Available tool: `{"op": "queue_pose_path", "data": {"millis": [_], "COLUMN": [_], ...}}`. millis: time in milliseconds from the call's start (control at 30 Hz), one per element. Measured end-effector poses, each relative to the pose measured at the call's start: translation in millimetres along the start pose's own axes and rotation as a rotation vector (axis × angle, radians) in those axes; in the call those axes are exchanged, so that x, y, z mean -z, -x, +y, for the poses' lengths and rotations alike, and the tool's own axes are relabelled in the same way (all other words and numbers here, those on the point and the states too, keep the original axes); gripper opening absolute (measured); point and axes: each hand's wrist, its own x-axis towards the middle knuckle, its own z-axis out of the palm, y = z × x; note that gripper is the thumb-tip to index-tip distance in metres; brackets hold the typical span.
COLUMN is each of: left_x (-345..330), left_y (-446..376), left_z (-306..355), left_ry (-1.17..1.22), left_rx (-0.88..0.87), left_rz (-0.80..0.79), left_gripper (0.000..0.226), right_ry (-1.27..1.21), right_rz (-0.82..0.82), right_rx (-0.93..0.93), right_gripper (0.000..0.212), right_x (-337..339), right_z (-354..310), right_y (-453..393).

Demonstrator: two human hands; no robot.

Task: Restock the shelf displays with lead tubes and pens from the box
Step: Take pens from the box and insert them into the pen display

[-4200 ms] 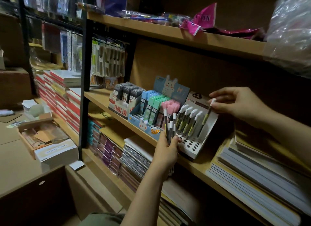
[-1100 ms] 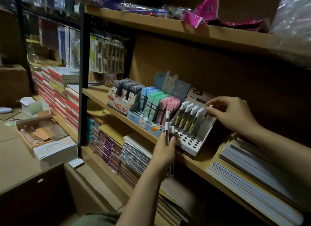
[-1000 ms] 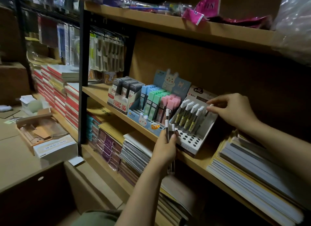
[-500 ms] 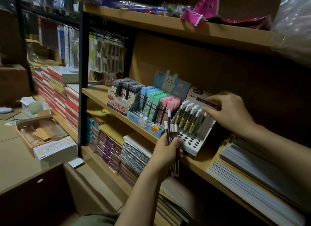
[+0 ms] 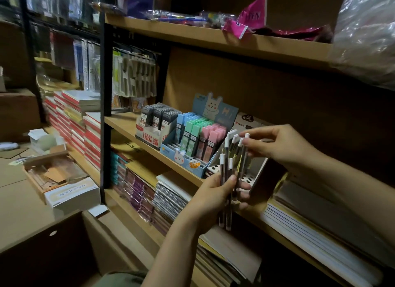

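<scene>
left hand, lower centre: clenched around few spare pens | right hand, centre right: has come back from the pen display, fingertips now pinching one pen out of the bundle | judgement: next pen goes to a free hole

My left hand grips a bundle of dark pens with white caps, upright. My right hand pinches the top pen of the bundle. Behind stands the white perforated pen display, partly filled. Left of it, pastel lead tubes stand in the blue rabbit display.
</scene>
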Motion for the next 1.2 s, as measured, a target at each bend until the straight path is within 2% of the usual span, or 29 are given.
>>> {"op": "queue_pose_path", "data": {"millis": [167, 300, 367, 433, 500, 600, 767, 933, 1067, 1200], "left_x": [3.0, 3.5, 1.2, 2.0, 4.7, 7.5, 7.4, 11.2, 14.0, 16.4], "left_y": [0.3, 1.1, 2.3, 1.0, -0.5, -3.6, -8.6, -15.7, -21.4, -25.6], "left_z": [-4.4, -4.0, -3.5, -3.3, -2.7, -4.8, -7.6, -12.3, -16.4, -20.0], "left_ry": [-0.180, -0.187, -0.170, -0.262, -0.358, -0.389, -0.398, -0.251, -0.286, -0.432], "left_rx": [-0.035, -0.047, -0.058, -0.093, -0.133, -0.151, -0.086, -0.101, -0.072, -0.085], "left_rz": [0.040, 0.076, 0.094, 0.187, 0.286, 0.353, 0.361, 0.336, 0.368, 0.438], "left_gripper": [0.014, 0.013, 0.016, 0.017, 0.016, 0.020, 0.021, 0.016, 0.020, 0.021], "right_ry": [0.019, 0.080, 0.099, 0.129, 0.238, 0.528, 0.555, 0.505, 0.541, 0.699], "right_rz": [-0.049, -0.047, -0.019, 0.045, 0.117, 0.199, 0.209, 0.185, 0.169, 0.178], "right_rx": [-0.013, 0.060, 0.083, 0.084, 0.104, 0.158, 0.134, 0.087, 0.083, 0.128], "right_gripper": [0.025, 0.024, 0.024, 0.022, 0.019, 0.019, 0.020, 0.017, 0.016, 0.016], "right_x": [5.2, 4.5, 9.4, 20.9, 33.9, 39.5, 33.3, 32.0, 33.4, 30.6], "right_z": [-0.3, 0.1, -1.5, -4.5, -5.6, 1.4, 19.1, 25.5, 24.5, 26.0], "right_y": [1.6, 2.5, 0.8, -5.0, -12.0, -18.2, -24.4, -27.4, -25.8, -27.3]}}
